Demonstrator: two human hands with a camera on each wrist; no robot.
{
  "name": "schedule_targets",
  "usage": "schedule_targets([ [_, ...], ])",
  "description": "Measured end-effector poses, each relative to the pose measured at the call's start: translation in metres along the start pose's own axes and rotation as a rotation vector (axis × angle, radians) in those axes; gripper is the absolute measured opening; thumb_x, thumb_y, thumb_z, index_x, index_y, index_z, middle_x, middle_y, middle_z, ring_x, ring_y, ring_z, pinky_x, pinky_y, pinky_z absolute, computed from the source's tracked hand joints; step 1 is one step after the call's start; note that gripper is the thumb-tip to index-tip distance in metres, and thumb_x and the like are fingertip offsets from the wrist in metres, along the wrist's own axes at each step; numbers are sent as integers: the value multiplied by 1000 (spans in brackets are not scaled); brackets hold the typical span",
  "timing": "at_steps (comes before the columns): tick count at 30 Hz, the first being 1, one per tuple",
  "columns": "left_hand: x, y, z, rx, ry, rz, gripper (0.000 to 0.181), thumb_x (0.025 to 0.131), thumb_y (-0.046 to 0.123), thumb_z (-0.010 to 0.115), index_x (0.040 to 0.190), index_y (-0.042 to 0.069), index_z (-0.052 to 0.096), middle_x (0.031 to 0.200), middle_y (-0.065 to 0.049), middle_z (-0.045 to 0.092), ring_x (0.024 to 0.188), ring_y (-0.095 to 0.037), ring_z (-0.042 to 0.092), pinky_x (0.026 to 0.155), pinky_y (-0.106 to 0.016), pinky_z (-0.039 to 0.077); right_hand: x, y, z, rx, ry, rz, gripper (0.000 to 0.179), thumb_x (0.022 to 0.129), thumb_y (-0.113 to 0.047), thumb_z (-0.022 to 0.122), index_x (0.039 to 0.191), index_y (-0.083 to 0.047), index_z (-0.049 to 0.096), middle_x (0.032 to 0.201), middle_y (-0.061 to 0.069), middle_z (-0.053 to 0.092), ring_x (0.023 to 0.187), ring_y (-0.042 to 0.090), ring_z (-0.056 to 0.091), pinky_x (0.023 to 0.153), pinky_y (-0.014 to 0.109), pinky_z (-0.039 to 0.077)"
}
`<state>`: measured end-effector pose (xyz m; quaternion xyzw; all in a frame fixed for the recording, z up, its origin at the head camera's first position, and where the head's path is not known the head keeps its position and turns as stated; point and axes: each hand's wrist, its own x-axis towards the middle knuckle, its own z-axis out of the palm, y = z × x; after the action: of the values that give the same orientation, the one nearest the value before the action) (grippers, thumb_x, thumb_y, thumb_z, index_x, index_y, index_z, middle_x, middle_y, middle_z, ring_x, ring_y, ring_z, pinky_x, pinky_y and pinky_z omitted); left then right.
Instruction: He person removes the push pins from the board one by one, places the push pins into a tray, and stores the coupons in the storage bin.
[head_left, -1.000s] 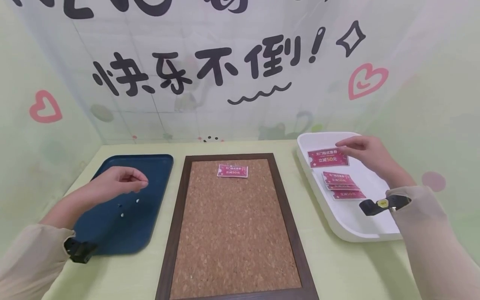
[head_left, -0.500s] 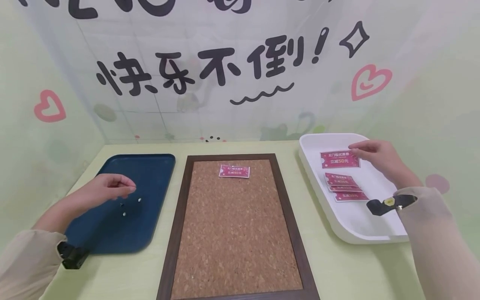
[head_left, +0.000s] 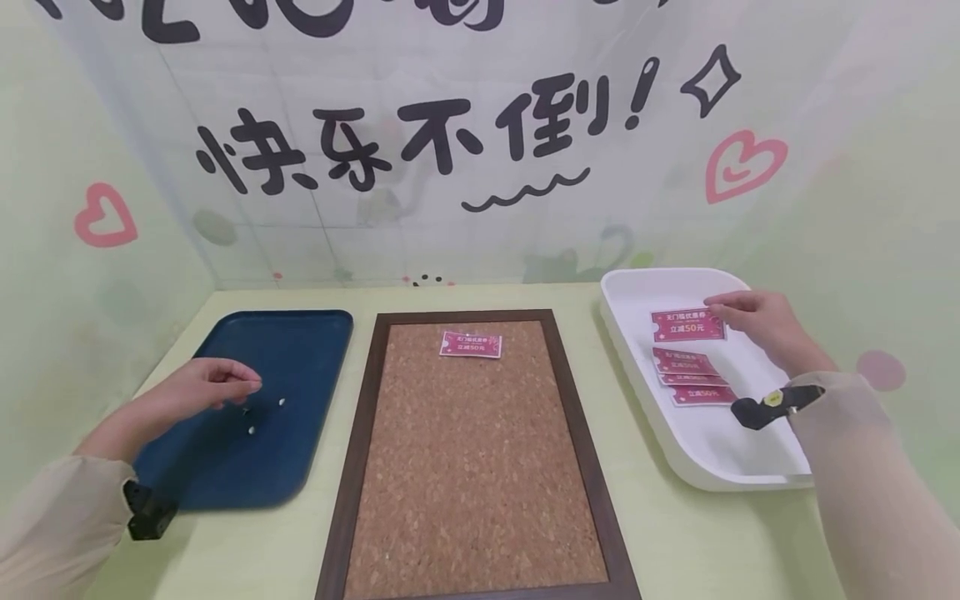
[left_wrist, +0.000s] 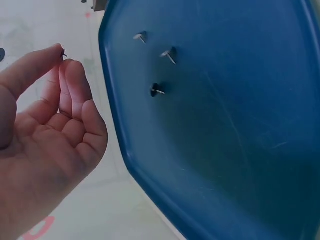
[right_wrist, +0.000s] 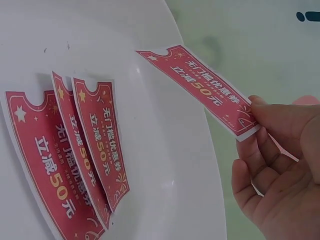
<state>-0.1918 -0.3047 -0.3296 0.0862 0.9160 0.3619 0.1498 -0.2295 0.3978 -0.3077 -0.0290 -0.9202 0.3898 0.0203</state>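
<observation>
Between thumb and index finger, my left hand [head_left: 197, 390] pinches a thumbtack [left_wrist: 63, 53], seen small and dark in the left wrist view. That hand is above the blue tray [head_left: 300, 446], where 3 more thumbtacks [left_wrist: 171, 54] lie loose. On the other side my right hand [head_left: 772, 327] pinches one end of a red coupon [right_wrist: 200, 90] over the white bin [head_left: 720, 482]. Several overlapping coupons [right_wrist: 97, 145] lie in the bin beneath it. One coupon [head_left: 470, 345] is at the top of the framed cork board [head_left: 480, 467].
The cork board's dark wooden frame [head_left: 581, 433] stands between tray and bin on the pale table [head_left: 645, 533]. A printed wall sheet [head_left: 420, 225] with black lettering rises behind the table's back edge.
My left hand has moved left and slightly down over the tray. The right hand has carried its coupon a little to the right. The coupon on the board stays put.
</observation>
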Motion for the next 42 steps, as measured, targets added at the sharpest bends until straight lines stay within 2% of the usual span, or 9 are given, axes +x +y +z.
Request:
schedule_targets([
  [11, 10, -18, 1, 44, 5, -15, 38, 93, 28, 54, 110, -6, 58, 98, -12, 62, 85, -21, 55, 70, -36, 44, 9, 19, 4, 18, -52, 23, 62, 92, -43, 47, 132, 5, 42, 123, 24, 46, 107, 31, 44, 93, 50, 34],
  [16, 15, -23, 1, 70, 5, -42, 40, 92, 30, 56, 107, -6, 60, 99, -12, 62, 86, -22, 55, 72, -39, 45, 16, 23, 7, -3, -49, 25, 57, 94, -39, 45, 131, 6, 43, 126, 25, 45, 96, 13, 50, 88, 33, 42],
  [18, 18, -26, 2, 83, 4, -55, 40, 91, 31, 57, 106, -7, 60, 98, -12, 63, 87, -22, 56, 74, -42, 46, 20, 25, 7, 3, -60, 27, 57, 95, -37, 45, 131, 7, 42, 125, 25, 44, 90, 5, 49, 87, 32, 42],
  [21, 20, -28, 3, 94, -4, -64, 41, 90, 30, 58, 105, -8, 61, 98, -13, 63, 88, -24, 56, 76, -47, 45, 26, 28, 8, 18, -94, 26, 56, 96, -35, 44, 131, 9, 40, 122, 26, 45, 85, 2, 49, 87, 37, 41],
  [26, 23, -28, 5, 110, 0, -63, 39, 90, 29, 59, 104, -8, 62, 99, -14, 63, 89, -25, 56, 77, -47, 45, 32, 36, 11, 15, -145, 42, 56, 97, -32, 42, 130, 12, 39, 117, 26, 49, 82, 1, 51, 89, 46, 40],
  [31, 25, -29, 5, 123, -2, -80, 39, 90, 28, 59, 103, -9, 62, 98, -13, 63, 88, -23, 56, 76, -45, 46, 35, 43, 14, 39, -178, 66, 56, 98, -30, 41, 130, 15, 37, 113, 21, 53, 81, -2, 50, 90, 46, 40],
  [35, 25, -33, 5, 121, -16, -95, 39, 90, 27, 59, 103, -10, 61, 97, -13, 62, 87, -21, 55, 76, -45, 46, 35, 47, 18, 50, -186, 71, 56, 98, -30, 41, 130, 15, 36, 112, 18, 53, 87, 6, 49, 86, 40, 41],
  [39, 26, -36, 7, 125, -18, -97, 36, 89, 25, 59, 102, -9, 62, 96, -12, 62, 84, -19, 54, 73, -41, 47, 36, 54, 23, 63, -188, 109, 58, 98, -32, 40, 132, 14, 35, 122, 28, 44, 104, 26, 45, 91, 44, 38],
  [42, 27, -38, 9, 132, -15, -92, 34, 89, 24, 60, 101, -8, 63, 95, -11, 62, 82, -18, 53, 70, -38, 47, 37, 60, 27, 67, -191, 156, 59, 97, -34, 41, 133, 13, 33, 129, 31, 37, 112, 35, 37, 90, 43, 36],
])
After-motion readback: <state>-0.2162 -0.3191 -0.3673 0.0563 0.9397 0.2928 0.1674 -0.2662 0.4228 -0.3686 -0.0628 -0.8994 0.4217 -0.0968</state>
